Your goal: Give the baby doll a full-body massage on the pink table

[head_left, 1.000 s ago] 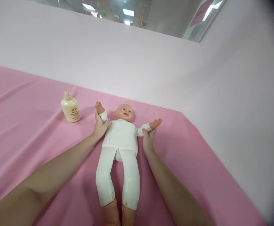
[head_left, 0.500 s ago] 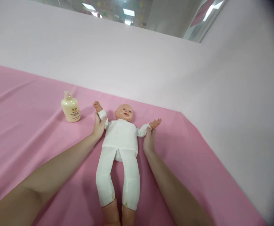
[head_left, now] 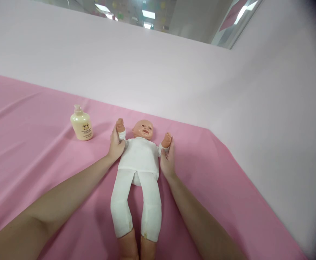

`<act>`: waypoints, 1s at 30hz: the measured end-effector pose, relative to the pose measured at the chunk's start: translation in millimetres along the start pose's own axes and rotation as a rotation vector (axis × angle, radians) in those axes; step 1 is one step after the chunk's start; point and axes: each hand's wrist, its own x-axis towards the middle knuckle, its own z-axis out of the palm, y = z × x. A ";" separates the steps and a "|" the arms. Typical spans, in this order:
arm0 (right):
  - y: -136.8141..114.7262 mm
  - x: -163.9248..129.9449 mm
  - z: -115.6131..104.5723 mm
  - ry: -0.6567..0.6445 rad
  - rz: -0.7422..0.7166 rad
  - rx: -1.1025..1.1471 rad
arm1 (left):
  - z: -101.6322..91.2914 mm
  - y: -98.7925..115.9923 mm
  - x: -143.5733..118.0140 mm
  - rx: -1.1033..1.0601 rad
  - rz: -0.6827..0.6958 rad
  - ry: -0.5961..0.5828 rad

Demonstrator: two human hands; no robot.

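A baby doll [head_left: 139, 159] in white clothes lies on its back on the pink sheet [head_left: 33, 151], head away from me. My left hand [head_left: 116, 146] grips the doll's arm on the left side, just below its raised fist. My right hand [head_left: 167, 160] grips the doll's other arm, which is bent upward near the head. Both doll arms are held close to its shoulders. The doll's bare feet reach the bottom edge of the view.
A cream pump bottle [head_left: 81, 124] stands on the sheet to the left of the doll's head. A pale pink wall [head_left: 174, 79] rises behind and to the right, meeting the sheet's far edge.
Both of the doll's arms have swung inward and up: the outstretched arm on the right is now bent beside the head, and my hands have moved closer to its shoulders.
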 end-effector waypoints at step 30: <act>9.4 8.7 -3.6 0.145 0.059 0.012 | 1.9 2.5 -2.9 0.028 -0.097 -0.193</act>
